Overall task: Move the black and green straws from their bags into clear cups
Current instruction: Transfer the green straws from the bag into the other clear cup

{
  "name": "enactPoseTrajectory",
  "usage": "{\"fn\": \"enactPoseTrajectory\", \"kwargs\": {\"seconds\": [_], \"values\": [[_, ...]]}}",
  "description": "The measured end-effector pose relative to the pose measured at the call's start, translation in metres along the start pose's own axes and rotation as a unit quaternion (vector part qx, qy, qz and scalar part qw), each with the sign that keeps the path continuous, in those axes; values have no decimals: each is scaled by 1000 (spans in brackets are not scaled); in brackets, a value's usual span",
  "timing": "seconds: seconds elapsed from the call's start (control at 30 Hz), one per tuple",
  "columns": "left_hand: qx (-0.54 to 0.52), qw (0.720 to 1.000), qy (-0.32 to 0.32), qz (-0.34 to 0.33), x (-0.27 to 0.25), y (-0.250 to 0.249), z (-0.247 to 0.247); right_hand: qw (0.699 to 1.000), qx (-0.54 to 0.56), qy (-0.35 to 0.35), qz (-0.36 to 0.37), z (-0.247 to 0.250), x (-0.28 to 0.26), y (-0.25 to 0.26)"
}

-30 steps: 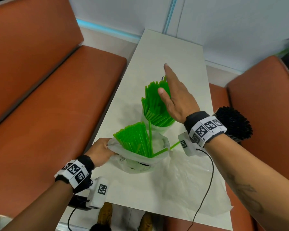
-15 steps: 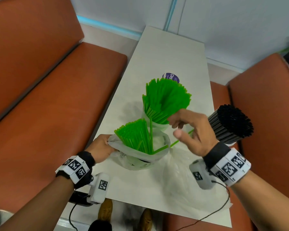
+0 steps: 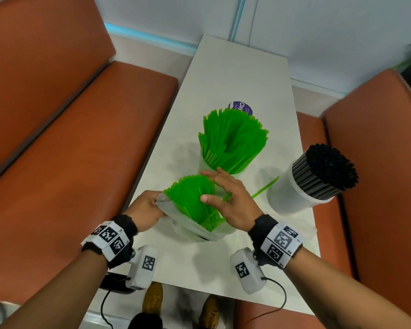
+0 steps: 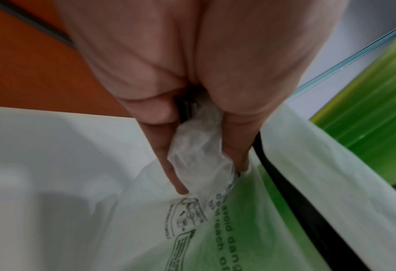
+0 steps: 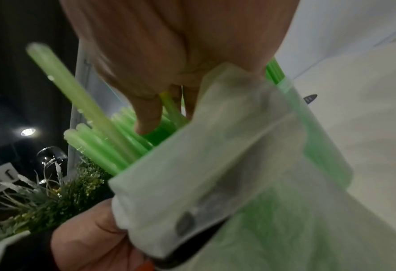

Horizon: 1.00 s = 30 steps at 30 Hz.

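A bunch of green straws (image 3: 190,198) stands in a whitish plastic bag (image 3: 188,225) at the table's near end. My left hand (image 3: 152,205) grips the bag's left rim; the left wrist view shows the crumpled plastic (image 4: 199,155) pinched between the fingers. My right hand (image 3: 220,189) lies over the bunch with fingers spread, thumb on the near side and fingertips (image 5: 146,122) among the straw tops. Behind it, a clear cup (image 3: 203,166) holds fanned green straws (image 3: 233,138). At the right, another cup (image 3: 287,195) is packed with black straws (image 3: 328,167).
One loose green straw (image 3: 266,186) lies on the white table (image 3: 235,74) between the bag and the black-straw cup. A purple sticker (image 3: 241,107) sits behind the green cup. Orange benches (image 3: 69,162) flank the narrow table on both sides.
My right hand came back from the far green cup toward me and now sits on the straws in the bag. The left hand has kept hold of the bag rim.
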<state>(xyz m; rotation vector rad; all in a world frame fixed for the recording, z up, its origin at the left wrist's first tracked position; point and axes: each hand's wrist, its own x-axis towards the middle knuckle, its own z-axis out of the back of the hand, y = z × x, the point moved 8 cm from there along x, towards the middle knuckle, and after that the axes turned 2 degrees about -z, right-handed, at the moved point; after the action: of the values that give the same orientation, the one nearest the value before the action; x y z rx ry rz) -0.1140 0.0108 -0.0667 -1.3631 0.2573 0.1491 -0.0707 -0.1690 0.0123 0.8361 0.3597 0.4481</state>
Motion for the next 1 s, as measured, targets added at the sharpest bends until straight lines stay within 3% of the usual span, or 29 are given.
{"fn": "enactPoseTrajectory", "kwargs": {"seconds": [0.13, 0.37, 0.73, 1.0], "values": [[-11, 1000, 3, -6, -3, 0, 2, 992, 114, -57, 14, 10, -3, 9], [-19, 1000, -3, -13, -1, 5, 8, 978, 151, -135, 49, 51, -19, 35], [-19, 1000, -7, -5, -1, 10, 9, 923, 309, -208, 99, 171, -6, 107], [-20, 1000, 1, -15, -5, -1, 6, 922, 265, -271, 79, 210, 40, 135]]}}
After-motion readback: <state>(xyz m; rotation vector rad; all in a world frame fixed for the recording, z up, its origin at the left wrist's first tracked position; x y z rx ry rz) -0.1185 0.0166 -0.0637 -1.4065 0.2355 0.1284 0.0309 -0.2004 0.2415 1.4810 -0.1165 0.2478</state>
